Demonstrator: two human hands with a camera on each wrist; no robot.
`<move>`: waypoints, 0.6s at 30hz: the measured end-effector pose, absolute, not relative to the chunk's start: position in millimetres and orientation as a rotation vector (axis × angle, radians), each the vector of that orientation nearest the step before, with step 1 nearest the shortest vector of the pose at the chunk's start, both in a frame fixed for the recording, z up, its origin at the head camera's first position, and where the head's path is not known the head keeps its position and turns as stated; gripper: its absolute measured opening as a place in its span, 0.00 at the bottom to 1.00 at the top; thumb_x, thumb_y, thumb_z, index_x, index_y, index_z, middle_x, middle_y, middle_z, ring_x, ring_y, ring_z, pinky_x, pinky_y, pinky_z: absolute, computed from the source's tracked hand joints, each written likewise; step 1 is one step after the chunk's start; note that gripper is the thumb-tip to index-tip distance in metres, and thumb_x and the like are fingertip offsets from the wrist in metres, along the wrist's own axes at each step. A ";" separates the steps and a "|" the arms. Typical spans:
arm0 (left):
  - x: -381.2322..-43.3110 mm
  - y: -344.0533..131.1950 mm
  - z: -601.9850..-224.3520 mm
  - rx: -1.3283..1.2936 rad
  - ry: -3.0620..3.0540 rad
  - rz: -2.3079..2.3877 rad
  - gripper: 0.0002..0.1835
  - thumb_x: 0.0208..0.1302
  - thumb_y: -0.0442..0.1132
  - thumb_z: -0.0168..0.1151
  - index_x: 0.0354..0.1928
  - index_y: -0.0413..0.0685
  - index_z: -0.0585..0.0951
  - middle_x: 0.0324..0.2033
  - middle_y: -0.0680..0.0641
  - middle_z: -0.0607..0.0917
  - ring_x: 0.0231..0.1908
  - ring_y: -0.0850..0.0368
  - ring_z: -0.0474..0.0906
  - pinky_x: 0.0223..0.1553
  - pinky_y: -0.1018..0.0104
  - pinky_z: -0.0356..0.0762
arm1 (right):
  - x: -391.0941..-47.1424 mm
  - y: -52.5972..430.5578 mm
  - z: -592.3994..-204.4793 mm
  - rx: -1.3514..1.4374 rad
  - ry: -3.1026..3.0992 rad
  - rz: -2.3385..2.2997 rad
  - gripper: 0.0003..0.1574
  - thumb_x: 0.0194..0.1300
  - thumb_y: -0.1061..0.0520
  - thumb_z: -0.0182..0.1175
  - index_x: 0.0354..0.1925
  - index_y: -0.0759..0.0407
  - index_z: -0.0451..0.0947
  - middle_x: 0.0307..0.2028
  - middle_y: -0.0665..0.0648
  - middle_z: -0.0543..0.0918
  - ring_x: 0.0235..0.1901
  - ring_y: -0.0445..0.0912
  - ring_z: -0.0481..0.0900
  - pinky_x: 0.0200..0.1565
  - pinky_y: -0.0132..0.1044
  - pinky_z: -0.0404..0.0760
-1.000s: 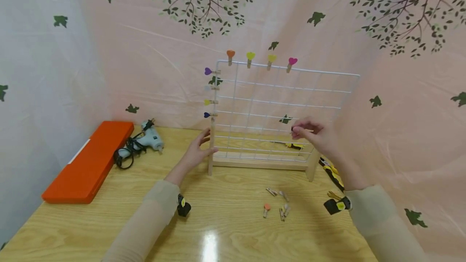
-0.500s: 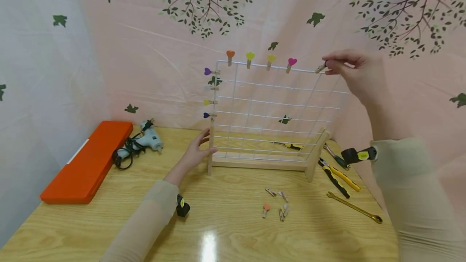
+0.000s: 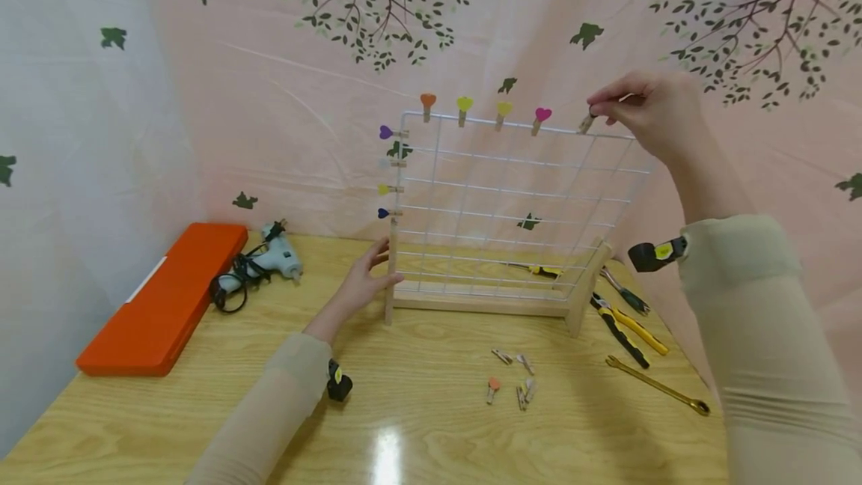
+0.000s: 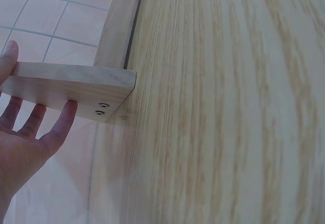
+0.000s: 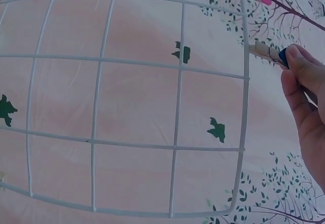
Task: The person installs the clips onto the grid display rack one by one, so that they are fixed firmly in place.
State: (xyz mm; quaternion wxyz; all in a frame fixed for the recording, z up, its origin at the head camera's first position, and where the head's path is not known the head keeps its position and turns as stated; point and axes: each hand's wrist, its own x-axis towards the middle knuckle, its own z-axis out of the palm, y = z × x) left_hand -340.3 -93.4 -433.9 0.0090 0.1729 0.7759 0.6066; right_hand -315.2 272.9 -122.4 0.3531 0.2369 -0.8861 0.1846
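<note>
My right hand (image 3: pixel 663 114) pinches a small wooden clothespin (image 5: pixel 266 53) by its dark blue end. The clothespin's tip meets the top wire of a white wire grid (image 5: pixel 100 59), to the right of a clothespin with a pink heart (image 3: pixel 542 115). At the grid's left side, my left hand (image 3: pixel 364 283) grips the side piece of its wooden stand (image 4: pixel 66 84) between thumb and fingers. Orange and yellow heart clothespins line the top wire. Several more, among them one with a purple heart (image 3: pixel 385 132), are clipped along the left edge.
Several loose clothespins, one with an orange top (image 3: pixel 494 383), lie before the stand. Pliers (image 3: pixel 626 328) and a golden wrench (image 3: pixel 656 386) lie at right, a screwdriver (image 3: pixel 545 272) behind the grid. A glue gun (image 3: pixel 279 257) and an orange case (image 3: pixel 164 298) are at left.
My right hand has risen from in front of the grid to its top wire, carrying the clothespin, then shifted slightly left with the clothespin turned more upright. My left hand has stayed put.
</note>
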 end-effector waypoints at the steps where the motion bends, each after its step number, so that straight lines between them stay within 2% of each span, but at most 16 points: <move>1: -340.4 -93.3 -434.5 0.541 2.430 1.892 0.44 0.53 0.46 0.64 0.68 0.61 0.50 0.65 0.49 0.56 0.63 0.49 0.56 0.55 0.49 0.66 | -316.0 272.7 -122.4 0.613 -2.303 0.466 0.10 0.56 0.57 0.60 0.36 0.60 0.83 0.34 0.58 0.83 0.23 0.30 0.74 0.25 0.17 0.69; 11: -339.7 -92.7 -432.4 0.542 2.436 1.892 0.44 0.52 0.47 0.64 0.68 0.62 0.51 0.65 0.49 0.57 0.63 0.49 0.56 0.54 0.50 0.67 | -319.8 267.8 -124.6 0.679 -2.350 0.421 0.09 0.57 0.59 0.59 0.36 0.61 0.82 0.33 0.56 0.82 0.24 0.30 0.73 0.29 0.15 0.69; 18: -329.2 -92.2 -417.6 0.513 2.378 1.907 0.43 0.55 0.40 0.63 0.68 0.56 0.50 0.65 0.46 0.55 0.64 0.46 0.55 0.55 0.48 0.65 | -319.9 270.2 -127.7 0.650 -2.384 0.414 0.12 0.57 0.56 0.59 0.41 0.57 0.81 0.37 0.54 0.82 0.28 0.32 0.72 0.32 0.15 0.69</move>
